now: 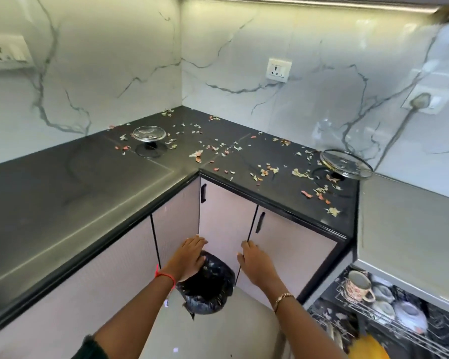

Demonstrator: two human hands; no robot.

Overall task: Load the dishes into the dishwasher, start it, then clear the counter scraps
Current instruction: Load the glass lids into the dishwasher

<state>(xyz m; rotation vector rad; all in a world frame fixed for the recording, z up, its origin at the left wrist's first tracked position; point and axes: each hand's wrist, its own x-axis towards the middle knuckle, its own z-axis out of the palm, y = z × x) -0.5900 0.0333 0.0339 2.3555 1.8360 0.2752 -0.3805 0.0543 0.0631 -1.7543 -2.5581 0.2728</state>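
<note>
Both grips are down at the bin (210,288), which stands on the floor in the inner corner under the worktop (62,190) edge.

- Left grip (191,257): fingers straight, lying flat on the near-left rim of the black liner. It touches the liner and isn't clamped on it.
- Right grip (257,265): fingers apart and fairly straight, holding nothing. It's just beside the bin's right side, with a gap between.
- The bin sits between the two grips. The left one has contact, so it's nearer.

Key relation: the scraps (301,173) are up and forward of both grips. They're scattered over the worktop corner and along its right leg, some around the two glass lids (346,164). The bin mouth sits below the worktop edge at that corner. The densest patch is to the right, so the right grip is the nearer one.

My read is that the scrap step hasn't started. The bin probably needs lifting or sliding under the edge, then a sweep in.

The dishwasher rack (373,314), lower right, shows a mug (358,285) and bowls. I can't tell whether the machine has been started.
</note>
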